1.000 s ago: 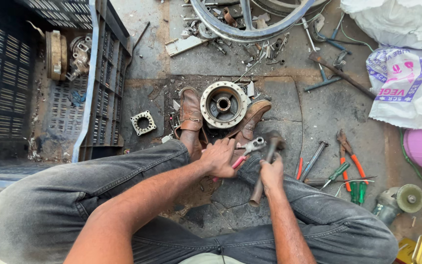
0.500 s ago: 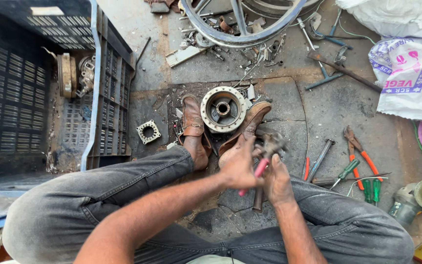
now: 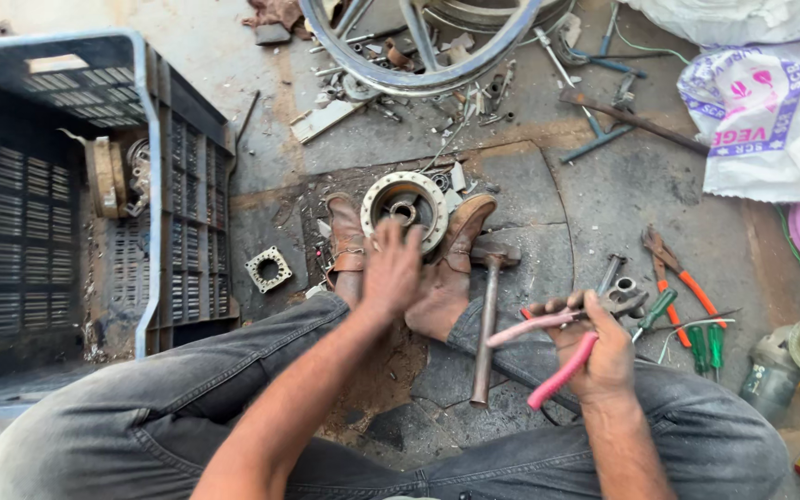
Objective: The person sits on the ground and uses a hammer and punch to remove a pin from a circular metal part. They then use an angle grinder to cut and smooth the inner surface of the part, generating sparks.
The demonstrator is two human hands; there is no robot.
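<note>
I sit cross-legged on a stained floor with a round metal hub (image 3: 406, 206) held between my two brown boots (image 3: 346, 243). My left hand (image 3: 391, 270) hovers blurred just below the hub, fingers apart and holding nothing. My right hand (image 3: 594, 350) is off to the right over my knee, closed on pink-handled pliers (image 3: 548, 356). A hammer (image 3: 487, 319) lies between the hands, its head beside the right boot and its handle pointing toward me.
A dark plastic crate (image 3: 155, 194) with rusty parts stands at left, a square metal flange (image 3: 268, 269) beside it. Pliers and screwdrivers (image 3: 687, 310) lie at right. A wheel rim (image 3: 423, 42) and scrap sit at the top, white sacks (image 3: 761, 120) at upper right.
My hands were together over the hammer and pliers. The right hand has carried the pliers off to the right, the hammer lies free, and the left hand has moved up toward the hub.
</note>
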